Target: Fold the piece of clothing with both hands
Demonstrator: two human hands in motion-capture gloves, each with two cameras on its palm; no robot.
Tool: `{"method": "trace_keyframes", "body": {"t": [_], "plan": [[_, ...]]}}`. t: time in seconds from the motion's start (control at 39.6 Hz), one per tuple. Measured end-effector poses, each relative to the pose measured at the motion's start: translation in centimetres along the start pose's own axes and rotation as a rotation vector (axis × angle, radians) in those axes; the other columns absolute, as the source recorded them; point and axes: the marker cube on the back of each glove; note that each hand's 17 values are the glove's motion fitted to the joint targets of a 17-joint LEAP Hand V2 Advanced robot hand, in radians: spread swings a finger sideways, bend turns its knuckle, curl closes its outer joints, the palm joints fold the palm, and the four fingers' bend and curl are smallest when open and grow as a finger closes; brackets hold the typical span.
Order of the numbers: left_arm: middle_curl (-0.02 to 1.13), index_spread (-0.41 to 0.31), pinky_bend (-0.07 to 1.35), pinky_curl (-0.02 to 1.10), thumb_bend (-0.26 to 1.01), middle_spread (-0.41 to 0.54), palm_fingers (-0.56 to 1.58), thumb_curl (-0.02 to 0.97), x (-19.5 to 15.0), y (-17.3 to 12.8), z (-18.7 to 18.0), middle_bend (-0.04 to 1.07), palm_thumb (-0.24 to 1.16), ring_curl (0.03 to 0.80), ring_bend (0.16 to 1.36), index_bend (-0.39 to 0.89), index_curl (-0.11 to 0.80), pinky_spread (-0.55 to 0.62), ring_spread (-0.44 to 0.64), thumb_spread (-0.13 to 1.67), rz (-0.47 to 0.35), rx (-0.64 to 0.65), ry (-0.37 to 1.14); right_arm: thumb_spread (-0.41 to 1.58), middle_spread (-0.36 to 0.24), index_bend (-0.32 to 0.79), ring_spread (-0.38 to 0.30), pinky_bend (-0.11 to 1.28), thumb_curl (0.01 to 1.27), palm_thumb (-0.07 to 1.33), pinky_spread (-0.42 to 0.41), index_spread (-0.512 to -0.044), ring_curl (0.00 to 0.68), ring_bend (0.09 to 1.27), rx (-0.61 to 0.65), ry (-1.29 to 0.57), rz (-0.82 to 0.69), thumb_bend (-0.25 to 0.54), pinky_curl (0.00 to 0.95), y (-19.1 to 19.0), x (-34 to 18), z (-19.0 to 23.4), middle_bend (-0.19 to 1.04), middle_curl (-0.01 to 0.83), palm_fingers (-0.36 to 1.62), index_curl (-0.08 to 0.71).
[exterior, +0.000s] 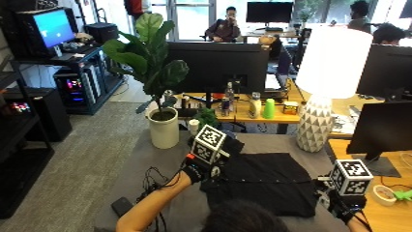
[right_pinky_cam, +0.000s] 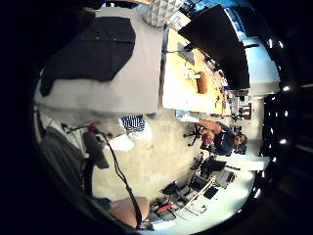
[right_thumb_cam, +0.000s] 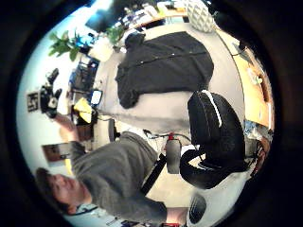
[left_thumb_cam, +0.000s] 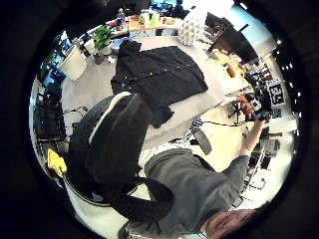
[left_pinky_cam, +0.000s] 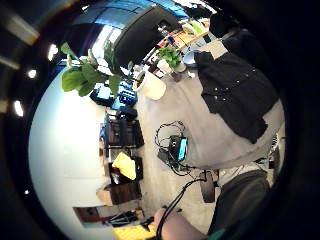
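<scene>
An open office lies beyond, with monitors, a big-leafed plant in a white pot (exterior: 163, 127) at the far left corner and a white lamp (exterior: 325, 79) at the far right. The grey bench (exterior: 149, 169) carries a black piece of clothing (exterior: 260, 183), spread flat near its middle with a row of pale buttons running left to right across it. The left hand (exterior: 198, 166) is raised over the garment's left part, and its grip cannot be made out. The right hand (exterior: 340, 200) is raised at the garment's right edge; whether its grip is open or closed cannot be told either. In all four palm views the garment lies flat on the bench, well apart from both palms. A black office chair (right_thumb_cam: 215, 137) stands at the bench's near side.
</scene>
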Motion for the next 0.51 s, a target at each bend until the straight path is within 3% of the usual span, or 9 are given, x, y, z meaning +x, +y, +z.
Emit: {"method": "trace_keyframes", "body": {"t": [0.1, 0.2, 0.51], "plan": [[0.08, -0.065, 0.37, 0.13, 0.05, 0.055, 0.45, 0.032, -0.3, -0.5, 0.5, 0.15, 0.11, 0.18, 0.56, 0.15, 0.079, 0.12, 0.03, 0.61, -0.011, -0.01, 0.005, 0.63, -0.008, 0.17, 0.036, 0.31, 0.11, 0.53, 0.136, -0.207, 0.132, 0.4, -0.007, -0.005, 0.002, 0.369, 0.12, -0.3, 0.1, 0.3, 0.27, 0.116, 0.5, 0.106], [0.11, -0.079, 0.39, 0.18, 0.04, 0.067, 0.42, 0.054, -0.6, -0.4, 0.6, 0.15, 0.11, 0.227, 0.6, 0.16, 0.121, 0.14, 0.04, 0.8, -0.031, -0.022, 0.003, 0.85, -0.01, 0.16, 0.044, 0.31, 0.14, 0.56, 0.166, -0.251, 0.176, 0.41, -0.03, -0.015, 0.004, 0.39, 0.163, -0.2, 0.0, 0.3, 0.27, 0.16, 0.48, 0.151], [0.17, -0.094, 0.4, 0.24, 0.0, 0.082, 0.38, 0.11, -1.3, -0.6, 0.7, 0.15, 0.12, 0.273, 0.63, 0.16, 0.205, 0.17, 0.06, 1.05, -0.037, -0.007, 0.024, 1.16, -0.012, 0.15, 0.055, 0.31, 0.2, 0.59, 0.201, -0.299, 0.232, 0.4, -0.045, -0.022, -0.004, 0.367, 0.227, -2.5, 0.1, 0.8, 0.26, 0.244, 0.45, 0.213]]}}
